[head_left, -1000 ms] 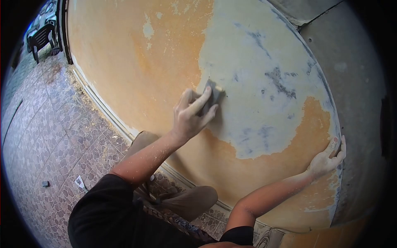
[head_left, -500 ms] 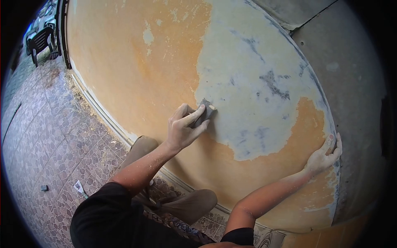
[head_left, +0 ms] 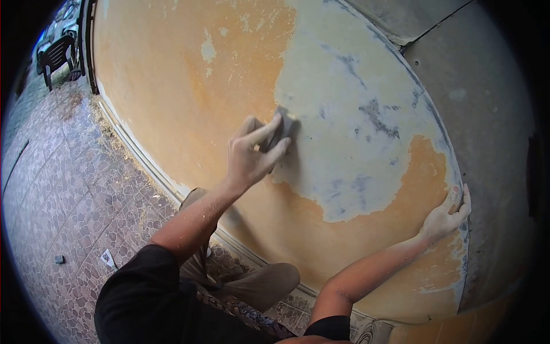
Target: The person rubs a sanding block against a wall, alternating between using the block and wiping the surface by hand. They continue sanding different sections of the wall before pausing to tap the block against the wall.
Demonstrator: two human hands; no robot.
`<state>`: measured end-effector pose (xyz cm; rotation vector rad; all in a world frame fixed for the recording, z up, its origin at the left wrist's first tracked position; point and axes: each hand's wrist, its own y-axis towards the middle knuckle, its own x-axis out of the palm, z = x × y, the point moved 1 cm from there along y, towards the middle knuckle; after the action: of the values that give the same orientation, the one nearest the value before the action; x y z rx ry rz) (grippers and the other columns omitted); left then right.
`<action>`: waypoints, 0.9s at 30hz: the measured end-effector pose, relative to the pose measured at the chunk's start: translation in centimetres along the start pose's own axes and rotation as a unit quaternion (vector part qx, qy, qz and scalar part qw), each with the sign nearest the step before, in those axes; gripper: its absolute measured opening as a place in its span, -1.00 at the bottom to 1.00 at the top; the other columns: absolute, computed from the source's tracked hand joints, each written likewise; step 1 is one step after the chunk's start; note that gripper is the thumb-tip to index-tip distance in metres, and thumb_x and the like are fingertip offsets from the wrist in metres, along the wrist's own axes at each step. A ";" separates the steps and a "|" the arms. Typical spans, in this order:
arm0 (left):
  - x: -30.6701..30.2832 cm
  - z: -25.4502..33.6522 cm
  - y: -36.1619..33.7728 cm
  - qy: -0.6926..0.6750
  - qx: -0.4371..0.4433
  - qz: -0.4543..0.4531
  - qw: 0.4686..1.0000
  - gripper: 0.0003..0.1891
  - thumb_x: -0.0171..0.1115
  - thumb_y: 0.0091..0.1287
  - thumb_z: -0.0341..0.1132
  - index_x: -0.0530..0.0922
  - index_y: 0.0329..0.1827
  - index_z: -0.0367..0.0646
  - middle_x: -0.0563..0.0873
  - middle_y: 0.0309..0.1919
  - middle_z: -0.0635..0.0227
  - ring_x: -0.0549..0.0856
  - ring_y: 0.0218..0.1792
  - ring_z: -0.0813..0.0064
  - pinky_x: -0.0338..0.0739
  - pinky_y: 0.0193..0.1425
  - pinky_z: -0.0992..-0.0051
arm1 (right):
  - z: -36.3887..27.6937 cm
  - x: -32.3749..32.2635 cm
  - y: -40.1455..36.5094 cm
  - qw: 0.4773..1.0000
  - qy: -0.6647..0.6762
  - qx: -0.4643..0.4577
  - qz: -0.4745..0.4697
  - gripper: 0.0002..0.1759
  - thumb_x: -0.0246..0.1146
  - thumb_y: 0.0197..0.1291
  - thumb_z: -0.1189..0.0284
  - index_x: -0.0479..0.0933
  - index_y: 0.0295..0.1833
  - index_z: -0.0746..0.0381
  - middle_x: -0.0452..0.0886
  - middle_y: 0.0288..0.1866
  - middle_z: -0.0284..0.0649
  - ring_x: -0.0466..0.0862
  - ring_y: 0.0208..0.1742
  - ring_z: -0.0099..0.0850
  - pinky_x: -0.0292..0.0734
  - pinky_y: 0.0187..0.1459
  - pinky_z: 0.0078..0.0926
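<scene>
Dusty my left hand (head_left: 252, 148) grips a grey sanding block (head_left: 283, 127) with fingers and thumb. The block lies against the wall (head_left: 189, 123), where orange paint meets a large bare pale patch (head_left: 326, 137). Part of the block is hidden behind the fingers, and its lower face is out of sight. Far to the right, my right hand (head_left: 446, 217) is hooked on the wall edge (head_left: 438, 117), with its thumb on the painted face and its fingers bent round the border. White powder coats both hands.
Beyond the edge is a grey concrete surface (head_left: 492, 137). On the stone-patterned floor (head_left: 74, 195) lie a scraper (head_left: 107, 258) and a small dark block (head_left: 59, 260). Paint flakes line the wall's base. A dark plastic chair (head_left: 57, 57) stands at the far left.
My left hand has slid the sanding block up the picture along the paint border. My right hand stays at the wall edge; the view has shifted slightly.
</scene>
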<state>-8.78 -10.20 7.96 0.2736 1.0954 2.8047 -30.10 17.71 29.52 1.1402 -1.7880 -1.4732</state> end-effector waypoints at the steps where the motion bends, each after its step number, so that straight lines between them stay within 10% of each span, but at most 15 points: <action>1: -0.3 0.6 2.5 0.010 -0.011 0.030 0.999 -0.48 0.62 0.23 -0.40 0.75 0.29 -0.25 0.63 -0.33 0.34 0.60 -0.33 0.56 0.56 -0.22 0.51 | -0.2 -0.2 -0.1 1.000 0.002 0.002 -0.007 -0.58 0.33 0.54 0.19 0.63 0.35 0.18 0.59 0.39 -0.12 0.51 0.45 -0.17 0.39 0.50 -0.16; 17: 1.3 0.5 3.4 0.003 0.044 0.075 0.996 -0.43 0.64 0.19 -0.42 0.73 0.30 -0.31 0.58 -0.35 0.36 0.56 -0.33 0.58 0.53 -0.22 0.54 | -0.7 -1.0 -0.1 0.999 -0.024 -0.014 -0.036 -0.57 0.32 0.55 0.21 0.60 0.38 0.17 0.58 0.40 -0.13 0.50 0.46 -0.17 0.35 0.51 -0.18; 27: 0.2 1.8 3.2 -0.168 -0.086 -0.096 0.977 -0.64 0.52 0.38 -0.38 0.78 0.21 -0.28 0.71 -0.41 0.30 0.67 -0.43 0.68 0.59 -0.34 0.53 | -0.4 -0.9 -0.1 0.999 -0.011 -0.008 -0.033 -0.55 0.33 0.54 0.18 0.60 0.38 0.18 0.58 0.40 -0.14 0.50 0.46 -0.17 0.37 0.50 -0.17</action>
<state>-8.70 -11.35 11.42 0.5658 0.7558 2.5389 -29.28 18.24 29.58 1.1897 -1.7641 -1.5409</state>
